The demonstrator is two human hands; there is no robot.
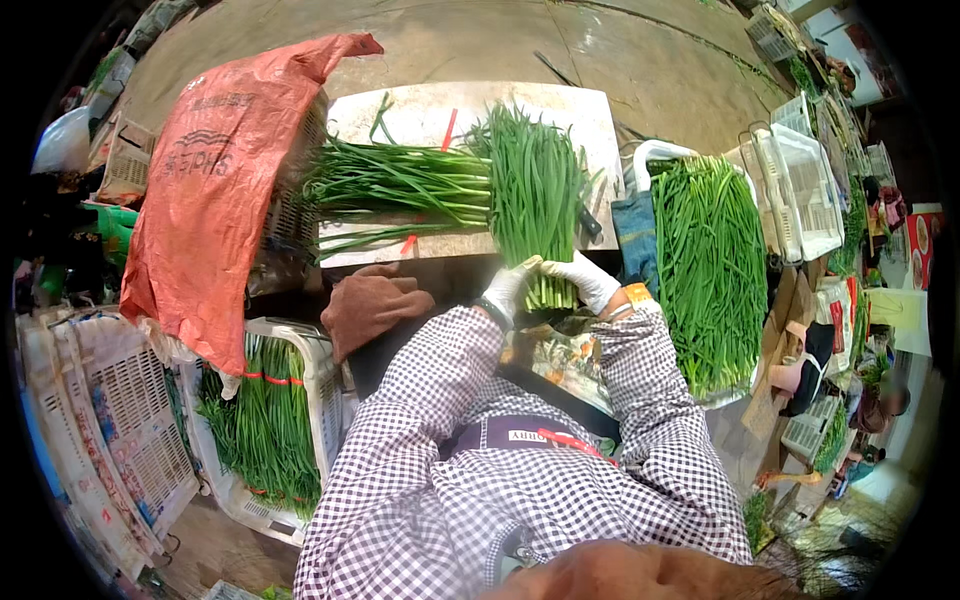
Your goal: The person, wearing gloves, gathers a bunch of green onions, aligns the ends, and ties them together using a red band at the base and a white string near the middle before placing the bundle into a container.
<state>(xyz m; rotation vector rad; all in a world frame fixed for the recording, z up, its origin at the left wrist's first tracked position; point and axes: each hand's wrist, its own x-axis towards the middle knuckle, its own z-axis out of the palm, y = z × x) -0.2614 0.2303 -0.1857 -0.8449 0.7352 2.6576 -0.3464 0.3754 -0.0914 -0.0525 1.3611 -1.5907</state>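
Observation:
Both my hands wear white gloves and meet at the near edge of a pale board [580, 100]. Between them is a thick bunch of garlic chives [535, 185], its pale cut ends toward me and its leafy tips pointing away. My left hand [512, 287] closes round the left side of the stem ends, and my right hand [588, 280] grips the right side. A second pile of chives [410, 185] lies crosswise to the left, with red strips [449, 130] on the board partly under it. A dark knife handle [590, 224] shows just right of the bunch.
A white crate of loose chives [708, 270] stands to the right, with a blue cloth [635, 238] by it. At left, an orange-red woven sack [215, 180] drapes over a crate. Red-banded chives [265, 420] fill a lower-left crate. A brown cloth [372, 308] hangs near my left arm.

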